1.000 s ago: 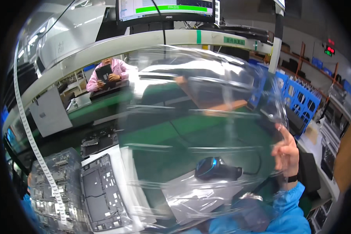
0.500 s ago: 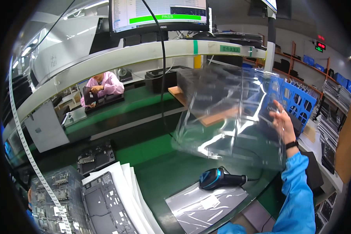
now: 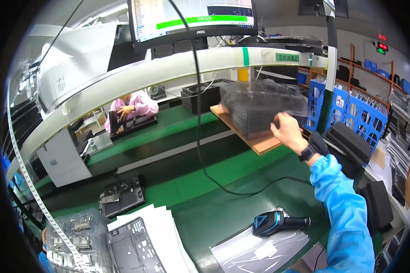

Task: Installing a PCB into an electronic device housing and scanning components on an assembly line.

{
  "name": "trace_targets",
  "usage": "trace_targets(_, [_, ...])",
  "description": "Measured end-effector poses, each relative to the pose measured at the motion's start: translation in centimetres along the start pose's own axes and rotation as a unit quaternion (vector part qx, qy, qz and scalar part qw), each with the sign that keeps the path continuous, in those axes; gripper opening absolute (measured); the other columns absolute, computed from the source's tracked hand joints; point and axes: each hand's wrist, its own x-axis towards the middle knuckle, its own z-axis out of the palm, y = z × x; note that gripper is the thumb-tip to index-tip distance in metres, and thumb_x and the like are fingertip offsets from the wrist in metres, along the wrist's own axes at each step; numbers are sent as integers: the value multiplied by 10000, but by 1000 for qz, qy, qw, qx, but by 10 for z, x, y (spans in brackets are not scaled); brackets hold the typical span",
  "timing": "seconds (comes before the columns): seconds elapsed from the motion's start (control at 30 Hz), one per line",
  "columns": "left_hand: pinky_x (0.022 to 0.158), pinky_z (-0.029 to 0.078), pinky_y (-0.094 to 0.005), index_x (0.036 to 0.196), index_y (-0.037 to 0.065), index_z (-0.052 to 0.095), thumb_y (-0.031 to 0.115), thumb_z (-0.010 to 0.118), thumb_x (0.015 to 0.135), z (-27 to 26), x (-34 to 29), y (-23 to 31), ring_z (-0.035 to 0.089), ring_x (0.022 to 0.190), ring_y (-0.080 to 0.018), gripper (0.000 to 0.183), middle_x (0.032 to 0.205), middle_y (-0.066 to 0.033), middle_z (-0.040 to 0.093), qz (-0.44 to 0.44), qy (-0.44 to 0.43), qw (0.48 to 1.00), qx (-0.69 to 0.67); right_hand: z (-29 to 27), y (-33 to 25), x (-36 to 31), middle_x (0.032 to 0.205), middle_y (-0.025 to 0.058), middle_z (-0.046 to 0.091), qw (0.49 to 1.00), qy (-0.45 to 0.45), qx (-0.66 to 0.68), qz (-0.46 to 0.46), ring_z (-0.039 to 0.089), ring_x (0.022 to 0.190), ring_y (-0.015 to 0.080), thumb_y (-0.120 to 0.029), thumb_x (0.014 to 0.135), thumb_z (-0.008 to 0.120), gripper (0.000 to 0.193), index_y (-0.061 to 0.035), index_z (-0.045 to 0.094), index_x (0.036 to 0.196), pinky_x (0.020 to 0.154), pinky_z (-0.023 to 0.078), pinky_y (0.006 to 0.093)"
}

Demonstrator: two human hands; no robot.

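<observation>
My right hand [image 3: 288,133], in a blue sleeve with a dark wristband, is closed at the near right edge of a clear plastic tray [image 3: 265,96]. That tray lies over a stack of similar trays [image 3: 247,119] on a wooden board [image 3: 265,144]. Only a sliver of my left hand [image 3: 43,235] shows at the far left, beside a stack of clear trays holding circuit boards [image 3: 79,241]; its fingers are mostly hidden. Right of those boards, a dark laptop casing [image 3: 134,245] rests on white sheets [image 3: 161,230].
A handheld scanner [image 3: 278,223] lies on a plastic-wrapped sheet [image 3: 259,250]. Its black cable crosses the green bench [image 3: 191,214]. Another casing with a board [image 3: 122,195] sits farther back. Blue racks [image 3: 364,118] stand right. Across the bench, a person in pink [image 3: 141,107] handles a dark part.
My right hand has carried the clear tray away from me and down, from being held up tilted to lying over the far stack. The view has shifted slightly.
</observation>
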Motion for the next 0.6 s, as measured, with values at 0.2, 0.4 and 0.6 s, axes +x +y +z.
trace_targets(0.2, [590,449,-282,871,15,592,-31,689,812,-51,-11,6,536,679,-161,123,742,-84,553,-167,-27,982,84,22,58,27,1530,242,368,968,-75,-235,47,250,1408,572,-603,893,570,740,-159,462,1475,1042,103,829])
trace_targets(0.4, [592,459,-268,913,27,610,37,677,893,-49,-45,1,521,646,-98,70,770,-53,582,-273,42,935,221,27,47,64,1236,267,633,995,-84,33,-41,587,1139,461,-240,844,682,631,-55,502,1419,903,541,471])
trace_targets(0.6, [585,488,-255,914,33,637,66,711,875,-29,-17,12,558,622,-109,91,762,-55,616,-213,-25,939,271,63,35,84,1374,192,569,990,-54,-114,-64,508,1268,412,-298,862,674,547,-109,568,1365,1029,463,483])
